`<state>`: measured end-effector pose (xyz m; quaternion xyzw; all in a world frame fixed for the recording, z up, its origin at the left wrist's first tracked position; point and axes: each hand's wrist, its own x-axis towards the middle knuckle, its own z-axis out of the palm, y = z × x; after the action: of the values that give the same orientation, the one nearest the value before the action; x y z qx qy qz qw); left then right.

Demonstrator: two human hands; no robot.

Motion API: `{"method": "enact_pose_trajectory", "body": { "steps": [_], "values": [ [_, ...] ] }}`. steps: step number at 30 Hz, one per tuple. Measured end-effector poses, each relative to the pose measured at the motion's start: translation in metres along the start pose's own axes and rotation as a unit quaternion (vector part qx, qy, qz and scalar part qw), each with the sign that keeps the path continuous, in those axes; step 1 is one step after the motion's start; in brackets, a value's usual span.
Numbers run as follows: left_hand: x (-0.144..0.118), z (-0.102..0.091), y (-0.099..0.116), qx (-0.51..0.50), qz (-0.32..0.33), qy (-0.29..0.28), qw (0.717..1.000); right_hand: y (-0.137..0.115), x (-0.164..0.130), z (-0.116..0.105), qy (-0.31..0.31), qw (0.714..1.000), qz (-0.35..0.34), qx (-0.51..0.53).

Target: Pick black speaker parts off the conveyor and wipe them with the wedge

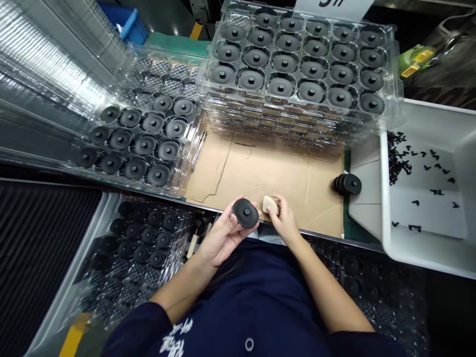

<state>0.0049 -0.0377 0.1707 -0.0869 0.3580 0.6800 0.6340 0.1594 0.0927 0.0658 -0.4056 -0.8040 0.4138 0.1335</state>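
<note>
My left hand (pixel 226 233) is closed around a round black plastic part (pixel 245 213), its face with the small central hub turned up. Close beside it, my right hand (pixel 284 220) pinches a small cream-coloured pad (pixel 269 204) between thumb and fingers. The pad is a little apart from the black part. Both hands are over the front edge of a cardboard sheet (pixel 267 168). On the right, a short stack of similar black parts (pixel 347 184) lies by the cardboard's edge.
Behind the cardboard rises a stack of clear trays (pixel 297 111), the top one holding many black parts. Another clear tray (pixel 178 173), partly filled, lies at left. A white bin (pixel 386 223) with small black pieces stands at right. Lower trays (pixel 137 282) sit below the bench.
</note>
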Motion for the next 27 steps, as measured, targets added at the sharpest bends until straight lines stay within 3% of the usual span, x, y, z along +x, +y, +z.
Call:
{"method": "enact_pose_trajectory", "body": {
  "steps": [3, 7, 10, 12, 15, 19, 24, 27],
  "values": [
    [0.0, 0.001, 0.0, 0.019, -0.007, -0.017, 1.0, -0.012, -0.016, -0.028, -0.01, 0.999, 0.01, 0.036],
    [0.005, 0.008, -0.008, 0.054, -0.029, -0.054, 0.997, -0.069, -0.024, -0.073, 0.075, 0.997, -0.012, 0.033],
    [0.007, 0.017, -0.012, 0.093, -0.04, -0.067, 0.993, -0.118, -0.03, -0.08, 0.128, 0.98, -0.151, 0.023],
    [0.008, 0.023, -0.011, 0.116, -0.032, -0.062, 0.991, -0.136, -0.035, -0.075, 0.107, 0.969, -0.221, 0.018],
    [0.007, 0.03, -0.01, 0.127, -0.014, -0.063, 0.99, -0.142, -0.038, -0.072, 0.057, 0.966, -0.254, 0.004],
    [0.006, 0.037, -0.013, 0.147, -0.021, -0.098, 0.984, -0.137, -0.04, -0.078, 0.155, 0.951, -0.265, -0.04],
    [0.005, 0.04, -0.012, 0.15, -0.023, -0.106, 0.983, -0.135, -0.048, -0.078, 0.113, 0.953, -0.279, 0.004],
    [0.006, 0.041, -0.013, 0.171, -0.018, -0.113, 0.979, -0.135, -0.042, -0.078, 0.17, 0.952, -0.255, -0.018]
  ]
}}
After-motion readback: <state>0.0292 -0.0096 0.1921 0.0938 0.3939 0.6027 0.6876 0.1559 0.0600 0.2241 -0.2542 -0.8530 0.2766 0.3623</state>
